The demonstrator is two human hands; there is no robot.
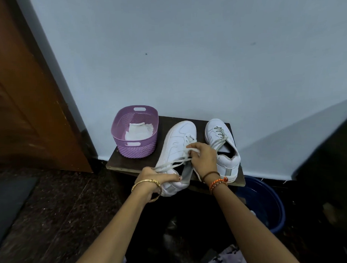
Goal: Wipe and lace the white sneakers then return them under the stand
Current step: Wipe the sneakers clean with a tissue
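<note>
At the bottom of the frame, two bare forearms are seen reaching up toward a dark wooden stand (138, 162) at centre. The heel of the nearer white sneaker (177, 149) is gripped by the left hand (154, 181), fingers curled round it, with a gold bangle (146, 184) worn at the wrist. A loose white lace (175, 162) is pinched over the shoe's tongue by the right hand (204, 156), its wrist ringed by threaded bands (217, 182). Just right of it, the second sneaker (223, 143) is stood on the stand, already laced. A blue tub (269, 202) is partly seen at lower right, on the floor. Farther back, at the stand's left end, a purple basket (135, 132) holding white cloths (138, 130) is set against the pale wall (185, 52).
</note>
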